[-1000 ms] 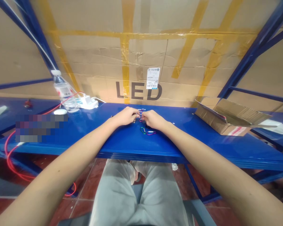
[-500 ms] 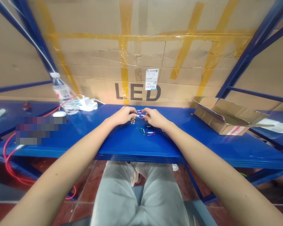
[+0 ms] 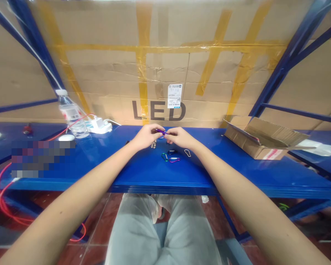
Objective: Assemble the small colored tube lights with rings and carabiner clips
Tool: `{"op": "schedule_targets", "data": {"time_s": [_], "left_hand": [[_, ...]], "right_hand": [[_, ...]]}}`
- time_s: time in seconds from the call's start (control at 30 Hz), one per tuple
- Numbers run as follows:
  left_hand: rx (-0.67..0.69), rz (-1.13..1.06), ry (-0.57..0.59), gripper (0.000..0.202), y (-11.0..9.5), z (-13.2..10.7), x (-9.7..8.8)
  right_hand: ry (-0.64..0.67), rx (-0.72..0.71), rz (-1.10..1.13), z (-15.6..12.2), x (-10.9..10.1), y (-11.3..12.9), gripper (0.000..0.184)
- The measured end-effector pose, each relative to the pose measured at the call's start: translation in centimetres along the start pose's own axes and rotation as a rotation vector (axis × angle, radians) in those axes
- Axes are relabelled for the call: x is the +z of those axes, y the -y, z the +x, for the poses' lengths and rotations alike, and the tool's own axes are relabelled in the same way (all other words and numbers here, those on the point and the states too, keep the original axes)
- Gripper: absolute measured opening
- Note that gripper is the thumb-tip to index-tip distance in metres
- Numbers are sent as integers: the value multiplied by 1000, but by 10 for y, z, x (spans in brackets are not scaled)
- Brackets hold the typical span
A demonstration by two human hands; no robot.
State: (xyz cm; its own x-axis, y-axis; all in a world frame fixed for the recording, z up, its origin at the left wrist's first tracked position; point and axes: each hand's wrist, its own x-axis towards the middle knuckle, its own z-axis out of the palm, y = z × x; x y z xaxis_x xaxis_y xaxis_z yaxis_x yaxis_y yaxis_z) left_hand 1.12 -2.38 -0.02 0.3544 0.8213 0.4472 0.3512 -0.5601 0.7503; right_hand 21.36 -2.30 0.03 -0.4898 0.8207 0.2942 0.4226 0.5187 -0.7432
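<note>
Between my fingertips is a slim purple carabiner [image 3: 160, 131], partly hidden by the fingers. My left hand [image 3: 145, 137] pinches one end of it, while my right hand [image 3: 180, 137] has its thumb and fingers closed at the other end. Beneath my left fingers lies a small cluster of shiny metal pieces [image 3: 153, 144], too small to name surely. Closer to me on the blue table [image 3: 160, 173] are a green carabiner [image 3: 164, 157], a pink-purple carabiner [image 3: 174, 160] and a dark carabiner [image 3: 171, 152]. A silver carabiner [image 3: 187, 152] rests just left of my right wrist.
An open cardboard box [image 3: 264, 141] stands on the right. At left are a water bottle [image 3: 74, 117], a white power strip [image 3: 99, 126], a red cable [image 3: 2, 198] and a blurred-out patch. A large taped carton [image 3: 105, 81] backs the table.
The purple carabiner now shows raised between my fingertips. My right hand has shifted a little, and the silver carabiner is uncovered. The whole view has tilted and moved slightly.
</note>
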Motion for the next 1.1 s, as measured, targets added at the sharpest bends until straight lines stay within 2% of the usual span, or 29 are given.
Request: {"op": "schedule_targets", "data": {"time_s": [0.1, 0.27, 0.37, 0.5, 0.6, 0.7, 0.8, 0.87, 1.0, 1.1], "left_hand": [[-9, -45, -6, 26, -1, 1, 0], [-34, -321, 61, 48, -12, 2, -1], [-24, -296, 73, 61, -12, 2, -7], [-29, -140, 53, 64, -1, 5, -12], [-60, -143, 54, 66, 4, 7, -9], [-163, -410, 70, 71, 4, 7, -5], [-247, -774, 59, 76, 4, 6, -2], [-279, -936, 51, 77, 6, 6, -1], [-328, -1102, 93, 81, 11, 6, -3], [-311, -1176, 153, 86, 13, 6, -5]], "right_hand": [[2, 24, 36, 1, 1, 0, 15], [-42, 100, 93, 2, 7, 5, 16], [-39, 118, 112, 0, 9, 12, 15], [-17, -4, 11, -3, 11, 17, 11], [-21, -129, -38, -1, 14, 13, 19], [-47, -167, -51, 4, 16, 5, 24], [-87, -160, -50, 6, 17, 0, 26], [-99, -150, -41, 6, 16, 0, 28], [-103, -145, 15, 5, 15, 2, 28], [-118, -147, 60, 4, 14, 3, 25]]}}
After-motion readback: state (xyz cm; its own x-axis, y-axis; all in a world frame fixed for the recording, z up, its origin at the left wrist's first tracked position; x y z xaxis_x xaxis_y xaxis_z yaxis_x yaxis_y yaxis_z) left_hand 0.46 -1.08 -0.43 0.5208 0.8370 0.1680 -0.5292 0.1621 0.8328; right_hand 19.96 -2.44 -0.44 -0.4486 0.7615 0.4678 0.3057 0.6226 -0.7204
